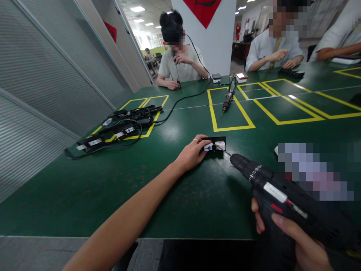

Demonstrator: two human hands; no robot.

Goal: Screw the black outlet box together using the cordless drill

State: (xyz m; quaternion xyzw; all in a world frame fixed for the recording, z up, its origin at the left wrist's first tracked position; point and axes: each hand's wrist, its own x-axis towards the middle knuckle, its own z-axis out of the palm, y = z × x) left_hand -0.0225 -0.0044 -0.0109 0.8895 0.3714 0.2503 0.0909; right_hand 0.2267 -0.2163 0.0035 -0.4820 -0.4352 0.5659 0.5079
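My left hand (193, 153) reaches across the green table (158, 188) and grips the left end of a small black adapter (216, 144) with a white label, holding it flat on the surface. My right hand (284, 237) is wrapped round the handle of a black cordless drill (270, 184) at the lower right. The drill's thin bit points left and up, its tip touching the adapter's right end.
Several black adapters with cables (118, 130) lie at the left. An electric screwdriver (228, 101) lies in a yellow-taped box. Three other people sit at the far edge. A blurred patch covers the right side.
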